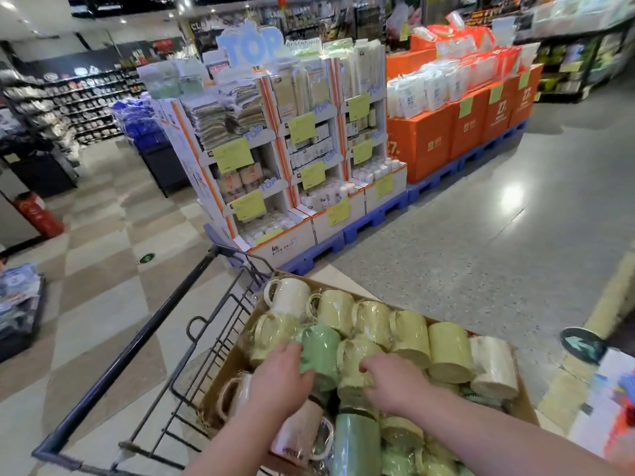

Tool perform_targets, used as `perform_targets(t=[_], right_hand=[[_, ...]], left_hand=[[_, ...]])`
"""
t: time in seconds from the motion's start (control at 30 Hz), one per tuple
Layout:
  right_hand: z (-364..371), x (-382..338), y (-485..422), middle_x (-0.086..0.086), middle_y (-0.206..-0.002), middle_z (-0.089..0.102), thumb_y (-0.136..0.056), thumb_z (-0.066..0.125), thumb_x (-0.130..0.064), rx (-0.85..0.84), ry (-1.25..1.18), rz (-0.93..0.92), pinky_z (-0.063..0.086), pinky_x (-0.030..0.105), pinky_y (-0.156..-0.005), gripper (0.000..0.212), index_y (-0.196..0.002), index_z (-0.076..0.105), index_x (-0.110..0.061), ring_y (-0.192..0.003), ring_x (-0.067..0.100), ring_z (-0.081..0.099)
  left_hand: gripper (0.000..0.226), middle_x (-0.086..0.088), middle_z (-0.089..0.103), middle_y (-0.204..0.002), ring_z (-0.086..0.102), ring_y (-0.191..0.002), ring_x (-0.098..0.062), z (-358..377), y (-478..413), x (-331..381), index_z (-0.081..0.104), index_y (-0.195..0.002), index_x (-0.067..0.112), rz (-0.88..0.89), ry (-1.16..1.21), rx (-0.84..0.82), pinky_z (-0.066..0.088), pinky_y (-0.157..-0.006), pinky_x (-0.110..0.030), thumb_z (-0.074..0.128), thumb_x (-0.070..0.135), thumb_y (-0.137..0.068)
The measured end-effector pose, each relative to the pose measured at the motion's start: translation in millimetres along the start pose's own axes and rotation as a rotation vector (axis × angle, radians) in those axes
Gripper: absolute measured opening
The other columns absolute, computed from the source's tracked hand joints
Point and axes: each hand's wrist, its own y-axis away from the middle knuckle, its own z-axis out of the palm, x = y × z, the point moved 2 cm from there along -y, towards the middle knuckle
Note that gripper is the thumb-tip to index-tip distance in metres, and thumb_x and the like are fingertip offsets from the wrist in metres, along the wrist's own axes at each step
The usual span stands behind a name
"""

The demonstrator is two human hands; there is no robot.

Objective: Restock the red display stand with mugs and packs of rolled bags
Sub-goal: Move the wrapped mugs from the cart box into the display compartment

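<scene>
A cardboard box (pixel 220 379) full of plastic-wrapped mugs sits in a wire shopping cart (pixel 144 341) in front of me. The mugs are pale yellow, green and cream. My left hand (pixel 280 379) lies on a green mug (pixel 321 352) near the box's middle, fingers curled over its side. My right hand (pixel 395 381) grips a pale yellow mug (pixel 357 367) just to the right of it. More green mugs (pixel 354 444) lie nearer to me. No red display stand and no packs of rolled bags can be made out.
A white cardboard display (pixel 295 149) with yellow price tags stands ahead on blue pallets (pixel 374 218). Orange boxes (pixel 457 132) with white packs run to its right. A red fire extinguisher (pixel 37 214) stands at left. Grey floor (pixel 481 235) stretches to the right.
</scene>
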Motion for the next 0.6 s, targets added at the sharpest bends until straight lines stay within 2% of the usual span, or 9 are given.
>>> perform_targets(t=[0.1, 0.2, 0.33, 0.47, 0.6], right_hand=[[-2.1, -11.4, -18.0, 0.004, -0.132, 0.052, -0.089, 0.05, -0.025, 0.015, -0.001, 0.068, 0.048, 0.038, -0.095, 0.044, -0.133, 0.048, -0.022, -0.12, 0.027, 0.051], [1.5, -21.7, -35.3, 0.004, -0.132, 0.053, -0.089, 0.052, -0.027, 0.039, -0.053, 0.126, 0.047, 0.039, -0.096, 0.046, -0.134, 0.046, -0.021, -0.12, 0.027, 0.051], [12.3, -29.9, -53.3, 0.002, -0.126, 0.058, -0.091, 0.05, -0.049, 0.093, -0.192, 0.253, 0.049, 0.04, -0.094, 0.047, -0.128, 0.051, -0.02, -0.116, 0.025, 0.054], [15.1, -29.1, -64.4, -0.001, -0.124, 0.061, -0.092, 0.046, -0.053, 0.113, -0.295, 0.367, 0.05, 0.035, -0.091, 0.048, -0.127, 0.053, -0.022, -0.112, 0.022, 0.058], [17.1, -30.1, -72.5, -0.005, -0.105, 0.063, -0.089, 0.052, -0.052, 0.089, -0.325, 0.438, 0.052, 0.031, -0.08, 0.032, -0.104, 0.055, -0.025, -0.098, 0.018, 0.061]], left_hand=[[0.055, 0.001, 0.041, -0.14, 0.051, -0.119, -0.019, -5.7, -23.3, -10.5, 0.035, -0.141, 0.018, 0.021, 0.03, -0.018, 0.048, -0.093, -0.032, 0.049, 0.038, -0.092], [0.056, -0.001, 0.042, -0.139, 0.051, -0.119, -0.021, -7.6, -41.3, -18.9, 0.034, -0.142, 0.017, 0.031, 0.037, -0.057, 0.048, -0.093, -0.035, 0.048, 0.038, -0.092], [0.057, -0.001, 0.043, -0.139, 0.052, -0.118, -0.02, -0.9, -56.8, -26.8, 0.033, -0.143, 0.018, 0.035, 0.09, -0.123, 0.049, -0.094, -0.037, 0.048, 0.039, -0.091], [0.052, 0.001, 0.053, -0.129, 0.055, -0.112, -0.018, 1.8, -68.0, -30.6, 0.04, -0.136, 0.02, 0.019, 0.135, -0.137, 0.048, -0.092, -0.033, 0.05, 0.043, -0.091], [0.048, -0.002, 0.06, -0.12, 0.059, -0.106, -0.022, 2.5, -81.9, -33.4, 0.046, -0.128, 0.019, -0.013, 0.138, -0.176, 0.049, -0.087, -0.033, 0.05, 0.049, -0.09]])
